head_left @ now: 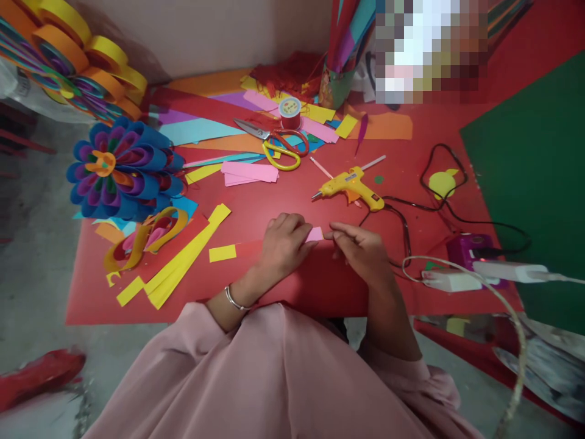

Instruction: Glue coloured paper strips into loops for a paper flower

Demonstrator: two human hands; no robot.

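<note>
My left hand (pixel 284 244) and my right hand (pixel 359 247) meet over a red paper sheet (pixel 274 201) spread on the floor. Together they pinch a small pink paper strip (pixel 315 234) between their fingertips; both hands are closed on it. A silver bangle (pixel 234 299) circles my left wrist. A yellow glue gun (pixel 350 188) lies just beyond my hands, nozzle pointing left, its black cord trailing to the right.
Yellow paper strips (pixel 180 265) lie left of my hands. A blue and purple paper flower (pixel 119 171) sits at far left. Scissors (pixel 274 143), a thread spool (pixel 289 112) and pink strips (pixel 249 172) lie behind. White power adapters (pixel 479 274) rest at right, beside green paper (pixel 534 183).
</note>
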